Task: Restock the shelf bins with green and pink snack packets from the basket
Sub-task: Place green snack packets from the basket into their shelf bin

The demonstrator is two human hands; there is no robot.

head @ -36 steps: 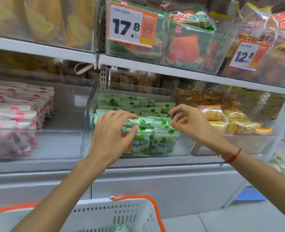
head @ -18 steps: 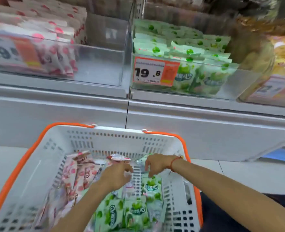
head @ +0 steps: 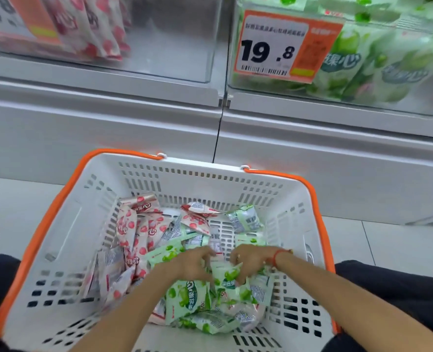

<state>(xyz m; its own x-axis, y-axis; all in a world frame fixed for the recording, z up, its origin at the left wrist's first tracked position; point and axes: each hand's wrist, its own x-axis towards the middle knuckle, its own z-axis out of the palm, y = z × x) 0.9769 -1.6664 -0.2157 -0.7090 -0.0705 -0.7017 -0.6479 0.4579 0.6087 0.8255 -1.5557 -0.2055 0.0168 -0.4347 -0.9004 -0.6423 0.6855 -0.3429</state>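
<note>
Down in the white basket (head: 144,179), both hands among green packets (head: 185,298). Left hand (head: 192,262) and right hand (head: 248,260) curled, maybe pinching one green packet (head: 226,274); hard to tell. Light, soft, crinkly, slippery; best pinched by the flat edges.

I am reaching both bare forearms forward and downward, and they are converging so that my hands are meeting close together near the middle. My left hand (head: 193,262) is lying knuckles up with its fingers curling downward and inward, gripping a green packet (head: 226,275) from the left side. My right hand (head: 251,260) is mirroring it, its fingers bending down and pinching the same green packet from the right, with a ring showing on one finger. A red string bracelet (head: 276,256) is circling my right wrist. Both wrists are bending slightly downward, and my dark-clad legs are showing on either side.
</note>
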